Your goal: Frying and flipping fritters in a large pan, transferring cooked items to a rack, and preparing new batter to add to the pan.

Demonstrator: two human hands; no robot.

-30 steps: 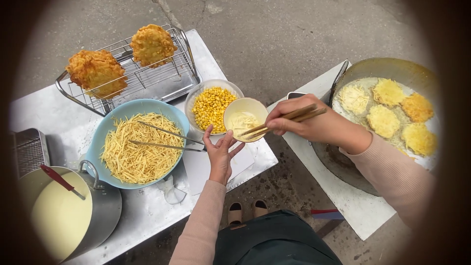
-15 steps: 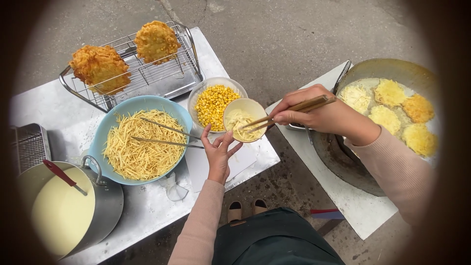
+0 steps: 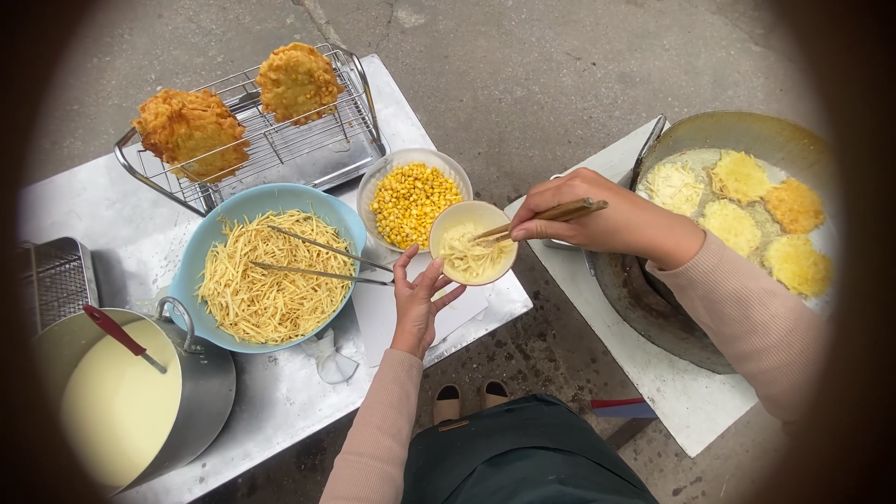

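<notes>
My left hand (image 3: 416,305) holds up a small cream bowl (image 3: 450,228) by its lower rim, between the two tables. Shredded pale strips coated in batter lie inside it. My right hand (image 3: 607,219) grips wooden chopsticks (image 3: 546,216) whose tips dip into that bowl. Just behind the bowl stands a white bowl of yellow corn kernels (image 3: 411,201). A light blue bowl (image 3: 201,257) of shredded strips, with metal tongs laid across it, sits to the left.
A wire rack (image 3: 280,149) at the back holds two fried golden fritters. A steel pot of pale batter (image 3: 117,401) with a red-handled ladle is at front left. On the right table a large wok (image 3: 709,140) holds several fritters frying in oil.
The view has shifted slightly. My right hand and chopsticks have moved a little lower, with the tips now stirring in the small bowl. My left hand keeps holding the bowl.
</notes>
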